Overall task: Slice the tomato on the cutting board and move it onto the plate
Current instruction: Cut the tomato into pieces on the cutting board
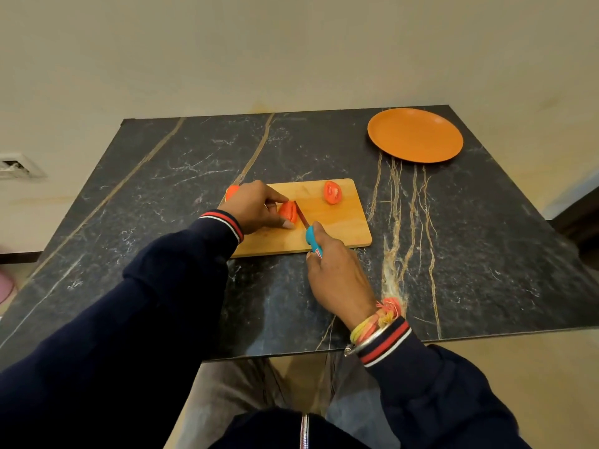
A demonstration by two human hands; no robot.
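A wooden cutting board [337, 228] lies on the dark marble table [162, 196]. My left hand [256, 207] pinches a red tomato piece [289, 211] on the board between thumb and fingers. My right hand [337, 273] grips the blue handle of a knife [311, 236], whose blade runs along the right side of that piece. Another tomato piece [332, 192] lies cut side up near the board's far right corner. A third piece [232, 191] shows at the board's far left, partly hidden by my left hand. The orange plate [415, 135] stands bare at the far right.
The table's near edge runs just below my right wrist, and my legs show beneath it. A beige wall rises behind the table. A wall socket [16, 165] sits at the left. Bare marble lies between the board and the plate.
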